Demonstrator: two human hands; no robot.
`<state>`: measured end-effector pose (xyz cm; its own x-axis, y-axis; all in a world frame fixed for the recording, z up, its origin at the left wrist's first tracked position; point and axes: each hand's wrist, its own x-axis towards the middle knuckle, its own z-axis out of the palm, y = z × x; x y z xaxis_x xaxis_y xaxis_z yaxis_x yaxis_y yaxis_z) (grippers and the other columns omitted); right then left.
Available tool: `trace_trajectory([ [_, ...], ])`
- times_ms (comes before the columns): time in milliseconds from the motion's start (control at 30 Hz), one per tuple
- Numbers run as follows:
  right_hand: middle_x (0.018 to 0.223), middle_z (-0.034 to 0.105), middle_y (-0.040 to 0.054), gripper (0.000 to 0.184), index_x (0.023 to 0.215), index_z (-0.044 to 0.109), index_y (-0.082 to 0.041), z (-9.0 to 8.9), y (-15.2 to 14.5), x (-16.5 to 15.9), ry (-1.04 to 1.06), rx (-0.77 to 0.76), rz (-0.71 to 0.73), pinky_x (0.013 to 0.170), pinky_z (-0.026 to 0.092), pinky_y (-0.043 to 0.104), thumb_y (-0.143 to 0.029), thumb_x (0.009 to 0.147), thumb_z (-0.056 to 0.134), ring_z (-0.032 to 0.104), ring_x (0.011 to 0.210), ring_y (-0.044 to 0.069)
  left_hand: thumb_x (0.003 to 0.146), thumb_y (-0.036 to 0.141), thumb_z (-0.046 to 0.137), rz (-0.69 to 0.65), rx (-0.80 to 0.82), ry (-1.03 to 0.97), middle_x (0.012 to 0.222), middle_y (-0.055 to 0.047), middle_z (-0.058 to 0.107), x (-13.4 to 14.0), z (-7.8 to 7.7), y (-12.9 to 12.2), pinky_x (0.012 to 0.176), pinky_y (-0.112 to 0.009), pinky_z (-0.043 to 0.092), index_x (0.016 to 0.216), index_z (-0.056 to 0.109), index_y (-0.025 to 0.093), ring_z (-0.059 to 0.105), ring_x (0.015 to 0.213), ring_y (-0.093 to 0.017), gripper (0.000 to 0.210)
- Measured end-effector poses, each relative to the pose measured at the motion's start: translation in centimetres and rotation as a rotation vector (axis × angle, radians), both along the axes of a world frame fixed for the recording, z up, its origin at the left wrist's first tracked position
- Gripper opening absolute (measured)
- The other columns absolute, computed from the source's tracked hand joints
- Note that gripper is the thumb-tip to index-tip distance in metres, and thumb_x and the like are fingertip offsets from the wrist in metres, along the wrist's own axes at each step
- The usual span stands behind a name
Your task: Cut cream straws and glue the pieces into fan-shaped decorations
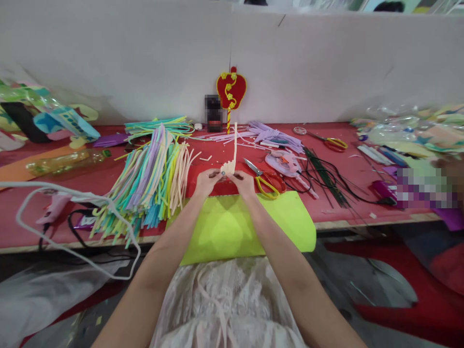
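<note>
Between my two hands is a cream pipe cleaner (235,145), bent into tight folds at its lower end, with a long straight tail standing up. My left hand (208,182) pinches the folded part from the left. From the right, my right hand (242,182) grips it beside the tail, fingers closed. Just right of my hands lie scissors (266,183) with yellow and red handles. A large bundle of pastel pipe cleaners (148,179) spreads to the left. Under my forearms is a bright yellow-green sheet (224,227) at the table's front edge.
A red fan-shaped ornament (231,91) stands against the white partition (145,58). Purple pipe cleaners (277,135) and a pink glue gun (286,162) lie to the right, near dark green stems (326,179). Another pink glue gun (54,208) and a white cable (83,254) are at left.
</note>
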<state>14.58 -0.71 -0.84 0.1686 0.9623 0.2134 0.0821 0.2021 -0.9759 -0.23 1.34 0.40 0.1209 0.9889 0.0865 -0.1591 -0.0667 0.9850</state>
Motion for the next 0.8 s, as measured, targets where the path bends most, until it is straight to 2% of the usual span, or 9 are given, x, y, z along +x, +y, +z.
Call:
trace_trajectory([
  [367,0.083,0.071,0.0037,0.039,0.087,0.07,-0.018,0.0,0.0,0.1,-0.034,-0.005,0.002,0.074,0.051,0.031,-0.052,0.068,0.064,0.064,0.076,0.018,0.066,0.038,0.07,0.021,0.049,0.123,0.079,-0.005,0.07,-0.3,-1.4,0.8,0.079,-0.037,0.053,0.082,0.066,0.016,0.066,0.074,-0.019,0.028],
  [667,0.082,0.071,0.0044,0.038,0.085,0.07,-0.017,0.3,-0.3,-0.1,0.009,-0.016,0.03,0.073,0.052,0.031,-0.051,0.068,0.065,0.064,0.074,0.018,0.064,0.039,0.072,-0.019,0.018,0.091,0.074,-0.005,0.069,-0.2,-0.1,0.0,0.078,-0.038,0.053,0.079,0.066,0.014,0.066,0.067,-0.018,0.03],
  [800,0.08,0.071,0.0041,0.037,0.084,0.07,-0.017,0.5,-0.4,-0.2,0.032,-0.016,0.043,0.071,0.052,0.03,-0.05,0.068,0.066,0.063,0.069,0.017,0.064,0.039,0.072,-0.017,0.026,0.074,0.073,-0.005,0.069,-0.2,-0.2,0.1,0.076,-0.037,0.053,0.079,0.066,0.014,0.066,0.066,-0.018,0.03],
])
